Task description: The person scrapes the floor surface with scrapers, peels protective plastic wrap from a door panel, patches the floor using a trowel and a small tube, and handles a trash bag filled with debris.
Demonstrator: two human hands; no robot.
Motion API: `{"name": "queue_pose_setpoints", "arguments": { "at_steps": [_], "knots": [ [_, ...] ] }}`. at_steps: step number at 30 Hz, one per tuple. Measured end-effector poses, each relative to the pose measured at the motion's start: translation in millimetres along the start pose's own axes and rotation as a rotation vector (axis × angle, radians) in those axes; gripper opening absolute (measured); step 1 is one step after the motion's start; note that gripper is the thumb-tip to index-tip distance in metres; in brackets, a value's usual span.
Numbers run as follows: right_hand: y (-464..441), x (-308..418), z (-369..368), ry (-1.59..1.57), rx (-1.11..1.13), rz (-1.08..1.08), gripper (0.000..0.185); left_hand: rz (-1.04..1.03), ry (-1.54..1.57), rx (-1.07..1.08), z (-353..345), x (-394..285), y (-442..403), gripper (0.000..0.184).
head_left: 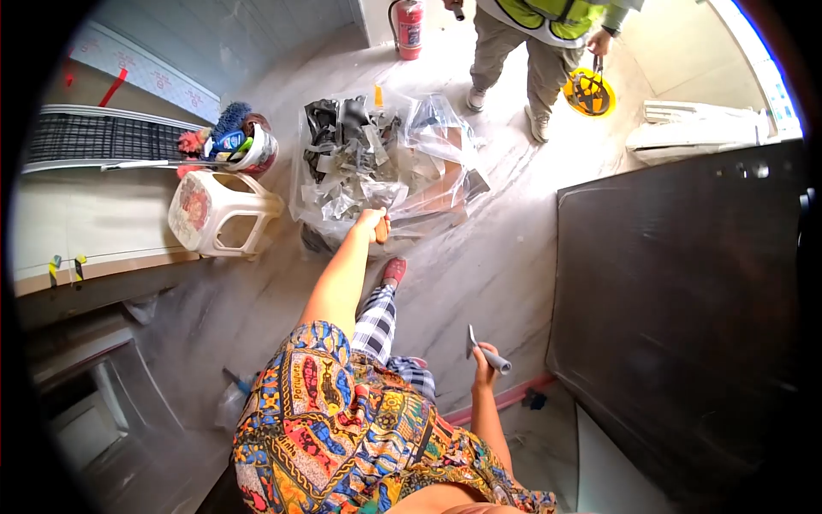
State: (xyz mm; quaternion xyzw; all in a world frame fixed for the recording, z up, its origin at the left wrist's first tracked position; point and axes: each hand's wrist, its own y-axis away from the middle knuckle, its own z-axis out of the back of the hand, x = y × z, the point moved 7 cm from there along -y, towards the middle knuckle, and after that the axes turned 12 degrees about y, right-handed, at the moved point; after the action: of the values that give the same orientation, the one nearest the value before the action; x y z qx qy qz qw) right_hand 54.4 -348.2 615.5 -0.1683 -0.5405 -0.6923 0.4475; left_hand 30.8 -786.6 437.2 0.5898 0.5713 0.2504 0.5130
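My left hand point(370, 223) is stretched forward, closed around a tool with an orange-brown handle point(382, 231); its far end cannot be made out. Just beyond that hand is a large clear plastic bag point(445, 128), spread open on the floor. Crumpled grey and clear plastic scraps point(351, 163) fill the bag, along with some brown pieces. Lower down, at my right side, my right hand point(485, 365) grips a scraper with a grey handle point(497, 361). The scraper's thin metal blade point(470, 338) points away from me, apart from any surface.
A white stool point(227, 214) and a bucket of cleaning things point(257, 150) stand left of the bag. Ahead are a fire extinguisher point(410, 30) and a person in a yellow vest point(548, 13) holding a yellow helmet point(591, 92). A large dark panel point(676, 317) borders the right.
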Motion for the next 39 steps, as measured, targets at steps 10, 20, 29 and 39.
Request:
{"name": "queue_pose_setpoints", "arguments": {
  "at_steps": [10, 20, 29, 39],
  "knots": [
    [-103.0, 197.7, -225.8, 0.369, 0.378, 0.354, 0.017, 0.037, -0.258, -0.191, 11.7, -39.0, 23.0, 0.015],
    [-96.6, 218.0, -303.0, 0.504, 0.431, 0.938, 0.021, -0.113, -0.003, 0.084, -4.4, -15.3, 81.5, 0.016],
    [-79.1, 132.9, -161.4, 0.956, 0.369, 0.796, 0.027, -0.141, -0.059, -0.237, 253.5, 64.0, 58.4, 0.013],
    [-73.6, 57.8, -18.6, 0.881, 0.478, -0.011, 0.027, -0.011, -0.181, -0.467, 282.2, 83.3, 163.4, 0.011]
  ]
}}
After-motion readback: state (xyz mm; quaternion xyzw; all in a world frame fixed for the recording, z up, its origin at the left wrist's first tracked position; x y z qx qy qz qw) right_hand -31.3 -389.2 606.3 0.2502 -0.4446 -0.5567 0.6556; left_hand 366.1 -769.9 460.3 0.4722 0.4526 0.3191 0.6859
